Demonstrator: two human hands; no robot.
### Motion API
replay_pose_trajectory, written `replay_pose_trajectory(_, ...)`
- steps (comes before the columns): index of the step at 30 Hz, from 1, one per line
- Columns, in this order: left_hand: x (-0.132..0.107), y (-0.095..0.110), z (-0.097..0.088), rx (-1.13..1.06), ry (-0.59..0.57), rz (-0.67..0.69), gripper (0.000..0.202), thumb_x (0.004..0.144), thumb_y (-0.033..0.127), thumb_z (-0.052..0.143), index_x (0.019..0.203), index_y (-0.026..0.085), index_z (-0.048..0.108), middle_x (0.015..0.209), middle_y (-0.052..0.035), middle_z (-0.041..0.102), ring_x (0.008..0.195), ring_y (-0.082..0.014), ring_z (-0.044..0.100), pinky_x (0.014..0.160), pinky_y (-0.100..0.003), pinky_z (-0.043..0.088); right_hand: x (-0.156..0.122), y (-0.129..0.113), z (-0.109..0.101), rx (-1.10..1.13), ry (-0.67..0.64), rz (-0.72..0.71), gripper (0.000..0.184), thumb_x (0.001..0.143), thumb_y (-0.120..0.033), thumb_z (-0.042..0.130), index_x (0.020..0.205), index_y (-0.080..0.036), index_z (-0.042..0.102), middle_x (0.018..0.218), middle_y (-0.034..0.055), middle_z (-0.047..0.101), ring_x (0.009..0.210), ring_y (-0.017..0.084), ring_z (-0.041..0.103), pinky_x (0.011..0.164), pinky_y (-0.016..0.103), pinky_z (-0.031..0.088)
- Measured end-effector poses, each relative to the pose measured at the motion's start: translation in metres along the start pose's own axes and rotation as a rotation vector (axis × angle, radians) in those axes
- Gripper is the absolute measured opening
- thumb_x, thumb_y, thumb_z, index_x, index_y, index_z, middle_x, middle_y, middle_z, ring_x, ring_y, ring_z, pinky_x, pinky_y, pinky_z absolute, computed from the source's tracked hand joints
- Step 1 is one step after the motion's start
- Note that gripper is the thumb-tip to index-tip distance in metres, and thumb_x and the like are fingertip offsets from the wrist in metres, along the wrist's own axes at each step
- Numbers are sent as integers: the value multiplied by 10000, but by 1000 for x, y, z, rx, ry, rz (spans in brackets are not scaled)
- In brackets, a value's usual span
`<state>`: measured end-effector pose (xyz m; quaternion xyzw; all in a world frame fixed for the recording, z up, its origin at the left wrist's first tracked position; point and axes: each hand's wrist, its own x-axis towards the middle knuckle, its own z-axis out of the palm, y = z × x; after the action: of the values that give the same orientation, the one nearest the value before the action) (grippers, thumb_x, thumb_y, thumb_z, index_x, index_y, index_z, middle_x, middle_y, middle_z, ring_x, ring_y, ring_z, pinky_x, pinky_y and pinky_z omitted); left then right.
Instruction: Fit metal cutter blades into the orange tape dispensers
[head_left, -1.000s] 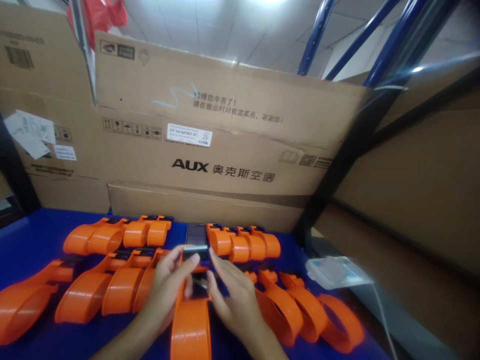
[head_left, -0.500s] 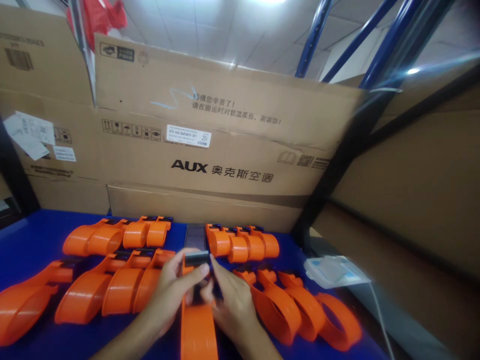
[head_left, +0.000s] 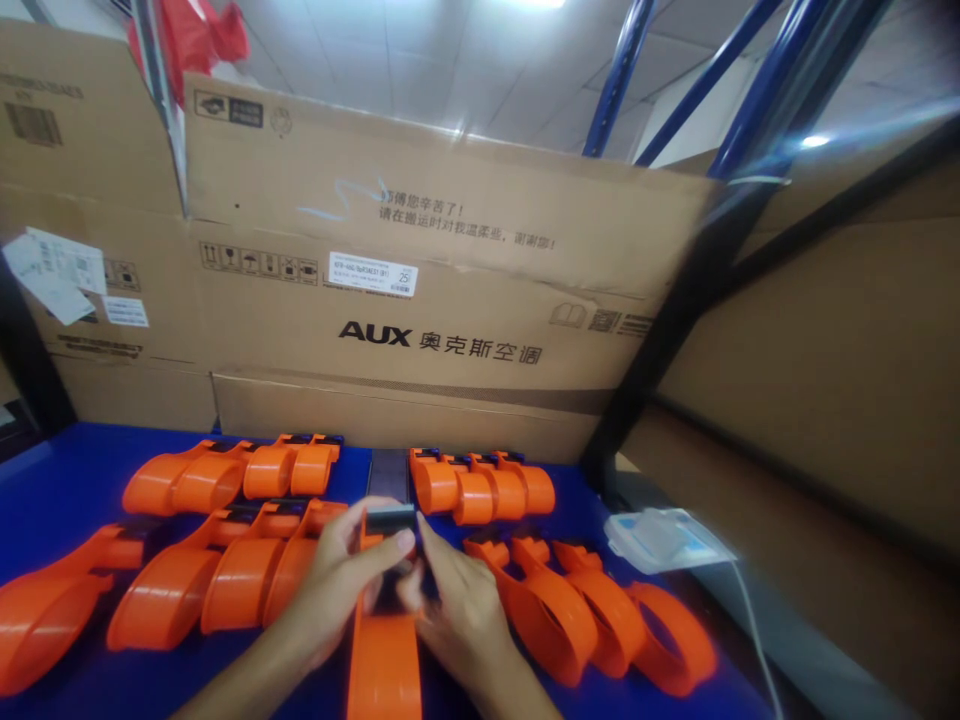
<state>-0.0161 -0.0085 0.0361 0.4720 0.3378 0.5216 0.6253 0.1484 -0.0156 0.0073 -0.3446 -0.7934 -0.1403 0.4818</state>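
Nearest the camera, an orange strap [head_left: 385, 665] is held above the blue table [head_left: 45, 475], its band running toward the bottom edge of the view and its black clip [head_left: 390, 518] raised between both hands. The clip end is pinched by the left hand [head_left: 341, 575], with the thumb laid across it. The right hand [head_left: 469, 605] is curled against the clip's right side; its inner fingers are blurred, so whether anything is gripped there cannot be told. Since a second ago the right thumb has been bent inward below the clip, so the piece is now, it seems, being worked from both sides. Beyond, similar looped straps are laid out in a left front group [head_left: 244, 585] and a right front group [head_left: 559, 630]. Farther back, a dark flat object [head_left: 388, 475] is set between a left rear group [head_left: 266, 470] and a right rear group [head_left: 480, 497]. Behind everything on the table, a printed cardboard panel [head_left: 450, 290] is stood up.
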Motion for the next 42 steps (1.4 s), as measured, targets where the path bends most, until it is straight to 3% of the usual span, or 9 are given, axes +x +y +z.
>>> replay_pose_trajectory(6,5,-3,-5,40,2,32,408,741,412,832,1027,195,639,645,59,577,390,-25,373,387,-161,286,7,4,-6,137,-22,48,609,879,-75,572,1472,-173,475,1149,117,755,970,229,761,847,332,653)
replay_pose_trajectory(12,6,-2,-6,153,-57,60,362,879,507,670,1065,200,621,527,81,483,374,-66,380,380,-177,297,16,0,-14,247,55,213,420,861,-148,687,1275,-203,643,985,52,791,728,177,768,741,274,656)
replay_pose_trajectory(22,2,-4,0,123,-88,41,328,906,527,600,979,207,612,445,92,414,348,-82,343,369,-186,263,13,-7,-11,228,113,242,345,834,-112,632,1166,-202,665,834,28,754,653,168,729,678,287,640)
replay_pose_trajectory(32,0,-7,-4,139,-80,28,275,935,505,561,955,231,581,433,101,393,334,-74,324,376,-182,225,11,-7,-11,269,59,265,292,847,-139,612,1128,-196,670,788,22,742,627,162,720,622,254,618)
replay_pose_trajectory(35,1,-6,-6,77,-110,13,294,938,516,542,967,227,584,414,101,388,320,-75,302,371,-185,198,13,-5,-16,352,80,388,175,929,-190,549,1046,-189,679,745,29,749,590,163,718,586,248,610)
replay_pose_trajectory(38,4,-4,-7,11,-111,11,307,914,521,575,948,216,583,423,87,440,317,-74,297,371,-193,207,17,2,-22,417,167,544,181,985,-243,502,975,-178,670,703,35,743,549,167,708,546,247,598)
replay_pose_trajectory(42,6,-1,-9,-57,-59,2,305,900,518,600,930,215,578,400,87,442,324,-81,319,391,-196,249,22,12,-25,316,160,606,184,979,-273,513,936,-184,668,671,20,706,532,168,668,504,244,549)
